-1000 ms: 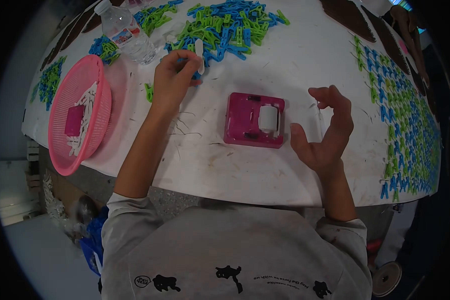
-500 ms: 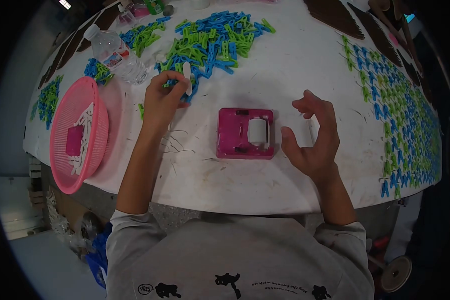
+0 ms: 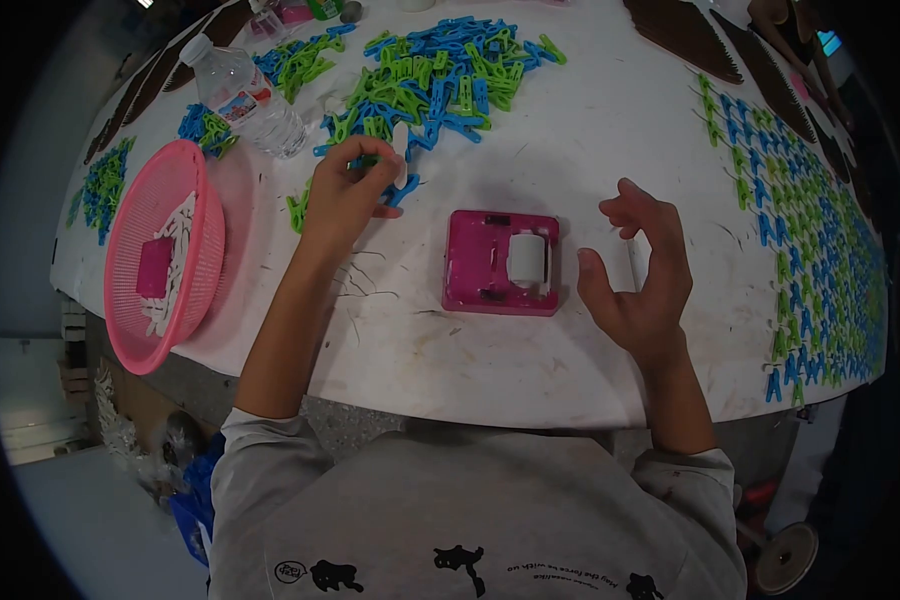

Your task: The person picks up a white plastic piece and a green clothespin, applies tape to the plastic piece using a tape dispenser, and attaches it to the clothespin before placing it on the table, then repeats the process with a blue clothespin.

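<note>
Since half a second ago, little is changed: the left hand (image 3: 345, 195) is still kept at the near edge of the clip pile, and the right hand (image 3: 638, 275) is still held open beside the pink jig (image 3: 500, 262).

From the head view, a white clip half (image 3: 400, 153) is pinched upright between the left thumb and fingers. The right hand is curled loosely with nothing clearly gripped; a thin white piece (image 3: 633, 262) is seen by its fingers, though whether it is touched cannot be told. The jig lies flat between the hands, with a white block (image 3: 527, 258) seated in it. The step is judged to be the picking of parts; next, the white half would need to be carried to the jig and lined up.

The white table (image 3: 570, 150) is scuffed and strewn with blue and green clips (image 3: 440, 75). A pink basket (image 3: 160, 255) and a water bottle (image 3: 245, 95) are set at the left, and sorted rows of clips (image 3: 810, 230) at the right.
</note>
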Tool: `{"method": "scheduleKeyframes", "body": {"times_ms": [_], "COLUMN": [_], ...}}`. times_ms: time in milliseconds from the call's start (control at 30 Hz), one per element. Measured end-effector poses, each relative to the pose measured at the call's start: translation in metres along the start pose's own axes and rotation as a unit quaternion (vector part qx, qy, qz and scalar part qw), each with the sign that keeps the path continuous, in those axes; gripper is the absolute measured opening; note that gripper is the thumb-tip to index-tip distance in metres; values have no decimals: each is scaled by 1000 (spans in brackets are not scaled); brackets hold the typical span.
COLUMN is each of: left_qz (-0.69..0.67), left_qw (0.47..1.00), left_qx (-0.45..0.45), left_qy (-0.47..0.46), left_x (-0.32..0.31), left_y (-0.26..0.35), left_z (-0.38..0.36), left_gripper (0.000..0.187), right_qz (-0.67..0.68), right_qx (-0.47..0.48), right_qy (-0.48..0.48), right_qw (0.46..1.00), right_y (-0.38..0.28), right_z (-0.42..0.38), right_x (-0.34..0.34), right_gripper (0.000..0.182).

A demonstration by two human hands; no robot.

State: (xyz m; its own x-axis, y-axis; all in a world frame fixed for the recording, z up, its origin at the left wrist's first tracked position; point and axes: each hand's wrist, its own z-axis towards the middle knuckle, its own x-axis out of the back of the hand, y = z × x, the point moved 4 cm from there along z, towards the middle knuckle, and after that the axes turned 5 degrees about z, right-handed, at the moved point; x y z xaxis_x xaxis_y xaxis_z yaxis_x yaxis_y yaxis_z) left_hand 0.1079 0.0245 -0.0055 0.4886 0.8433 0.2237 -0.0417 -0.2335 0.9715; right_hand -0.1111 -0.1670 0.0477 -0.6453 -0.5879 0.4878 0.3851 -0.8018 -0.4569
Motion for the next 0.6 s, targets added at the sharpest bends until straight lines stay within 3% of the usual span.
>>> {"method": "scheduleKeyframes", "body": {"times_ms": [600], "left_qz": [-17], "left_qw": [1000], "left_qx": [-17], "left_qy": [-11], "left_x": [5], "left_y": [1], "left_z": [0], "left_gripper": [13], "right_qz": [-24], "right_qx": [8], "right_qy": [-8], "right_qw": [1000], "right_y": [1], "right_z": [2], "right_x": [-2], "right_gripper": [57]}}
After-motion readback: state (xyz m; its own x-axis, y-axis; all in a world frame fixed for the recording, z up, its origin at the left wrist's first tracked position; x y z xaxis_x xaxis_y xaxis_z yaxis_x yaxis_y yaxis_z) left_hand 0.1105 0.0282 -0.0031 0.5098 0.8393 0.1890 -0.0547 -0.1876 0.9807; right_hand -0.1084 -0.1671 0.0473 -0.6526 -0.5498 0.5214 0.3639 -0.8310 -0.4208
